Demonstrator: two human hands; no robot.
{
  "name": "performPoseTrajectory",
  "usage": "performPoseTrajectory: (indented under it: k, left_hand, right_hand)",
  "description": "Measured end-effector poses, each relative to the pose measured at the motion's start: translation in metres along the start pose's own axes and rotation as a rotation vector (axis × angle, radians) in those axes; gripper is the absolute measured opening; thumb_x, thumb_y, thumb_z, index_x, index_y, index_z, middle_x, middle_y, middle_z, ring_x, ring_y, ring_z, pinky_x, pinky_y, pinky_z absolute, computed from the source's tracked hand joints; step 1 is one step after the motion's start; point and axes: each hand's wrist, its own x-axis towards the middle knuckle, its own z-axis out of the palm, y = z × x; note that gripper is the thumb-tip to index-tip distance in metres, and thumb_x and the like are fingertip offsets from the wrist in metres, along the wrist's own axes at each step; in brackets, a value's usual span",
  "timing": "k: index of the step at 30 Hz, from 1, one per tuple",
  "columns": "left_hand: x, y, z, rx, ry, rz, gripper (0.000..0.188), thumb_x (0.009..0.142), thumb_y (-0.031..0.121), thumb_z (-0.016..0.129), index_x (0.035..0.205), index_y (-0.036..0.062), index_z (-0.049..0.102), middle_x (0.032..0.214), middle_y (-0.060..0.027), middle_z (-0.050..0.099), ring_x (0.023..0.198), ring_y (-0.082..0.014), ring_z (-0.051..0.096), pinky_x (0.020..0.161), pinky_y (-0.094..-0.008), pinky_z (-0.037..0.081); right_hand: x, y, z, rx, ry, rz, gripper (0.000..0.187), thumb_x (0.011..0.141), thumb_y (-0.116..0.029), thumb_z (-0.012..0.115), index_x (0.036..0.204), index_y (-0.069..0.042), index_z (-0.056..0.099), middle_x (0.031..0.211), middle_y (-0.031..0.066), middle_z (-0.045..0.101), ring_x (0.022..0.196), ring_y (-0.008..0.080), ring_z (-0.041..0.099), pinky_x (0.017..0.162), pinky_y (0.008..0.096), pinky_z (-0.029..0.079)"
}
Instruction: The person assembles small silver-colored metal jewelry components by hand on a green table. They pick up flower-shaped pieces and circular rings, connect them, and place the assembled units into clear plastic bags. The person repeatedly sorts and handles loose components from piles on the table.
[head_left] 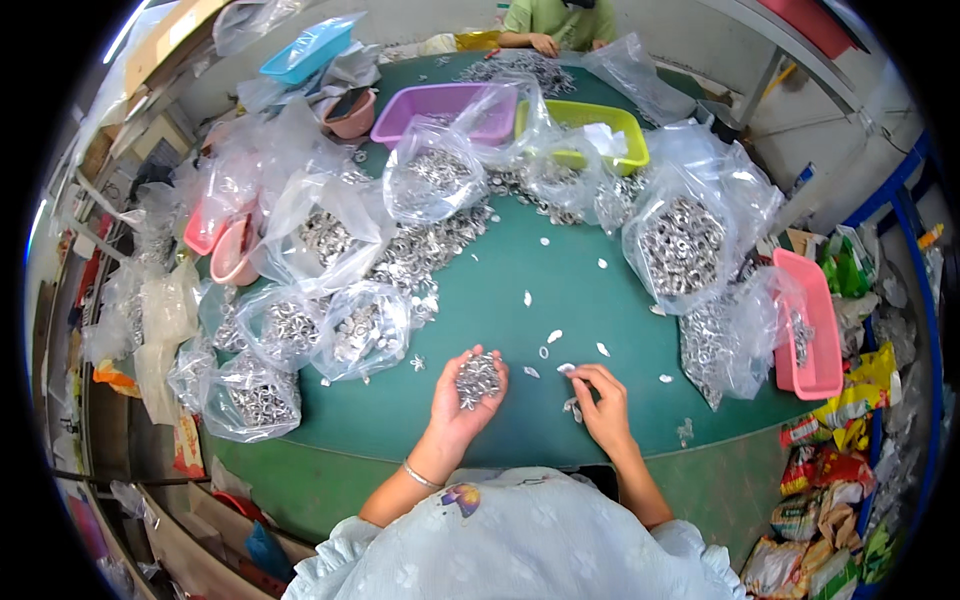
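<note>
My left hand (452, 418), palm up and fingers curled, cups a heap of small silver metal pieces (479, 381) above the near part of the green table (480, 290). To its right, my right hand (606, 412) pinches one small flat silver piece (566, 368) between thumb and fingertips. Below those fingers a few more silver bits (572, 408) show, partly hidden by the hand. Just beyond both hands, several loose leaf-shaped pieces (555, 337) and a small ring (543, 352) lie scattered on the table.
Clear plastic bags of silver parts (362, 330) line the left, and a large bag (684, 245) stands at right. Around them are a pink basket (822, 345), a purple basket (392, 112) and a yellow-green basket (636, 135). Across the table sits a person in green (560, 22).
</note>
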Motion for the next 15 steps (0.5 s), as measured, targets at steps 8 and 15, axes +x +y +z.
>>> performPoseTrajectory:
  k: [8,15]
  left_hand:
    - [0.000,0.006,0.018,-0.021,0.008,0.025,0.017,0.081,0.011,0.057,0.096,0.0040,0.054,0.097,-0.0163,0.054,0.086,-0.0268,0.054,0.074,-0.0378,0.052]
    - [0.016,0.031,0.081,-0.014,0.012,0.244,0.017,0.082,0.009,0.055,0.097,0.0018,0.054,0.096,-0.0165,0.055,0.088,-0.0277,0.056,0.077,-0.0404,0.052]
  right_hand:
    - [0.004,0.003,0.003,0.071,0.128,0.050,0.009,0.082,0.002,0.055,0.087,0.002,0.062,0.081,0.0108,0.062,0.070,0.0183,0.059,0.062,0.0266,0.046]
    - [0.011,0.020,0.007,0.150,0.117,0.099,0.010,0.082,0.002,0.054,0.088,0.003,0.062,0.078,0.0090,0.062,0.067,0.0143,0.059,0.059,0.0243,0.045]
